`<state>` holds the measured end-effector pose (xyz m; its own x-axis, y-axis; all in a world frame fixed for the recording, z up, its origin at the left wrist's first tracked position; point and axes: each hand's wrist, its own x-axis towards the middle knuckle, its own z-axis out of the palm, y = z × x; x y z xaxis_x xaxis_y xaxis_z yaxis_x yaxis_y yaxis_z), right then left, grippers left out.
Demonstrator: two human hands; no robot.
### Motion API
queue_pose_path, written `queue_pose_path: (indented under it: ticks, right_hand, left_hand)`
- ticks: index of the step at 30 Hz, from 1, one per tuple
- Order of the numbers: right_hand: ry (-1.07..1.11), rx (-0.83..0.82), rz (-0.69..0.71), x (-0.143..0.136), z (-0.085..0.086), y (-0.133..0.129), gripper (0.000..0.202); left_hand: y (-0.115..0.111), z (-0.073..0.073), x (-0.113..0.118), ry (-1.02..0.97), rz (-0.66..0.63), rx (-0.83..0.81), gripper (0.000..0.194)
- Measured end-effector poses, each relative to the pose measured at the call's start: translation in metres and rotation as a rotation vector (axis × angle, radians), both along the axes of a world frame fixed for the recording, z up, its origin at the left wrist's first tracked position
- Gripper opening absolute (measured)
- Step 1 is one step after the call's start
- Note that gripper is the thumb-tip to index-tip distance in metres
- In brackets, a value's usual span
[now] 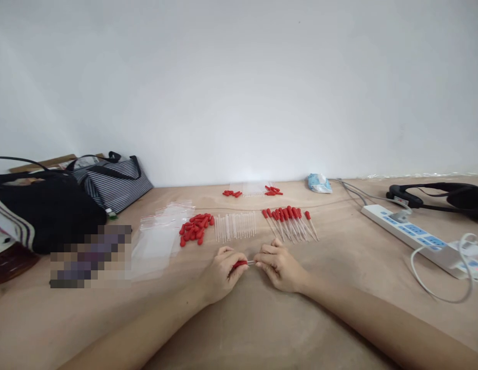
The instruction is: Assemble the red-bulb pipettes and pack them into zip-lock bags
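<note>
Above the table, the left hand pinches a red bulb and the right hand grips the tube (clear, thin) that meets it, between the two hands.

Tubes, apparently — right of bulbs

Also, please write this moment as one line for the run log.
left hand: grip on red bulb | right hand: grip on clear tube | loose red bulbs: left of tube row
</note>
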<state>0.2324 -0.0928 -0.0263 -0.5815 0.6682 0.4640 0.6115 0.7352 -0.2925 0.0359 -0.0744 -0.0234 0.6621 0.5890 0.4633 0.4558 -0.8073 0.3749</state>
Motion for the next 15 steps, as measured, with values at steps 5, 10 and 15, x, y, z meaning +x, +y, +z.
queue_pose_path:
  ticks: [5,10,15]
  right_hand:
    - [-0.08,0.027,-0.043,-0.004,0.004,0.001,0.023]
    - [-0.139,0.032,-0.228,0.004,0.013,0.009,0.018]
    - [0.023,-0.151,-0.644,0.023,0.018,0.044,0.025]
  left_hand:
    - [0.005,0.003,0.0,0.01,0.004,-0.013,0.014]
    - [0.014,0.009,-0.01,0.07,0.122,0.053,0.021]
    - [0.026,0.006,-0.026,-0.008,0.333,0.039,0.029]
